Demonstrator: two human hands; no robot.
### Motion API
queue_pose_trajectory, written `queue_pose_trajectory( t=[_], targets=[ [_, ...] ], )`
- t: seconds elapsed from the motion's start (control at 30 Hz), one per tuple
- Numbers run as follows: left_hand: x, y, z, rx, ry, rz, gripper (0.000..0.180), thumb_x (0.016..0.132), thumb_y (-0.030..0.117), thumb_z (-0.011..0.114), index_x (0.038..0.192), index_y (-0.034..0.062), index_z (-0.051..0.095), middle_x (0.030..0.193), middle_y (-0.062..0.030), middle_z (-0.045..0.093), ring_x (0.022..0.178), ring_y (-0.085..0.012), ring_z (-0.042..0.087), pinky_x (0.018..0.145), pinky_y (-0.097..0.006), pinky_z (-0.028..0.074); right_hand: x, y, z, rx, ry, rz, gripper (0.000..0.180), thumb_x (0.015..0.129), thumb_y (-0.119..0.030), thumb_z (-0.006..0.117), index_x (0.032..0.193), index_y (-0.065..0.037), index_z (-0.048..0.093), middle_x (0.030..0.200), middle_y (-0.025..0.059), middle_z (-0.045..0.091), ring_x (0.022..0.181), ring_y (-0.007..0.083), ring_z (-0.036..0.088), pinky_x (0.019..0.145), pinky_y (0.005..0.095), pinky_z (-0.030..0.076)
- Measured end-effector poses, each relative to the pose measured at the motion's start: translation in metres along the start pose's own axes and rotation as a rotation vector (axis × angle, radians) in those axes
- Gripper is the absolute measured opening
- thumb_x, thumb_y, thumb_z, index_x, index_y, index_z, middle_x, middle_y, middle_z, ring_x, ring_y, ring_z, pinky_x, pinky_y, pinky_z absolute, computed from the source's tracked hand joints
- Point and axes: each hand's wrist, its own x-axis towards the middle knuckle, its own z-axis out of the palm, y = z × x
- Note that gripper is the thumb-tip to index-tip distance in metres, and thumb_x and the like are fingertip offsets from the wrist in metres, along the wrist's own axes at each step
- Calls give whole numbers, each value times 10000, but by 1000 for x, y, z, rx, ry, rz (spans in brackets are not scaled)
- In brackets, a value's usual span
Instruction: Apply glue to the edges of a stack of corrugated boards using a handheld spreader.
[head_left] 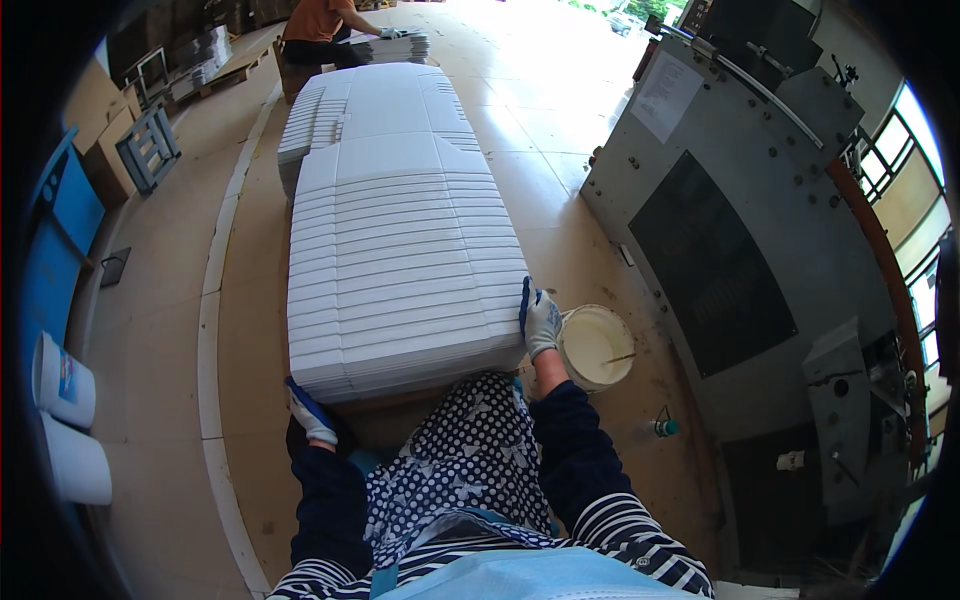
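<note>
A long stack of white cardboard sheets, fanned in overlapping rows, lies lengthwise in front of me. My left hand, in a white glove with a blue palm, rests at the stack's near left corner with its fingers stretched along the edge. On the right side, my right hand wears a matching glove and lies against the sheets' edge near the front corner, its fingers extended. Neither hand visibly closes round a sheet. The undersides of the fingers are partly hidden.
An open white bucket with pale contents and a stick stands beside my right hand, near a small green-capped bottle. A large grey machine rises at right. White buckets stand at left. Farther off, a person handles stacked sheets.
</note>
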Motion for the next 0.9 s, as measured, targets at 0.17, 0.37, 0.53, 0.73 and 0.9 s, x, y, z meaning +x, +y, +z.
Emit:
queue_pose_trajectory(
  t=[0.17, 0.37, 0.53, 0.73, 0.9],
  targets=[
    [-2, 4, 1, -20, -7, -22, 501, 927, 364, 341, 1249, -18, 382, 1209, -101, 440, 1078, -197, 417, 935, -272, 311, 1, 2, 2, 0, 8, -12, 588, 863, -528, 306, 801, -15, 586, 759, 228, 596, 726, 383, 574, 675, 442, 428],
    [4, 3, -22, -36, 23, -20, 491, 927, 352, 349, 1251, -16, 379, 1210, -99, 440, 1077, -192, 419, 937, -270, 309, -10, -10, 11, 10, -71, -12, 602, 861, -536, 302, 827, -9, 592, 774, 231, 597, 749, 378, 576, 684, 439, 427],
    [15, -17, -72, -275, 56, -95, 456, 934, 318, 350, 1215, -33, 422, 1180, -88, 467, 1054, -179, 437, 926, -257, 316, -42, -32, 20, 14, -45, -40, 623, 859, -547, 294, 843, -4, 598, 791, 232, 599, 775, 383, 573, 697, 437, 422],
    [10, -32, -92, -146, 114, -89, 463, 926, 329, 364, 1183, -45, 452, 1136, -102, 515, 1032, -192, 470, 905, -249, 338, -68, -22, -2, -12, -83, -11, 620, 863, -542, 297, 834, 1, 596, 818, 231, 597, 778, 380, 568, 675, 427, 419],
    [1, -29, -104, -99, 126, -49, 449, 924, 302, 365, 1161, -67, 464, 1143, -137, 533, 1062, -215, 486, 892, -245, 352, -78, -22, 6, 28, -65, -63, 636, 863, -545, 297, 848, 16, 595, 810, 234, 596, 774, 385, 561, 671, 413, 414]
  ],
)
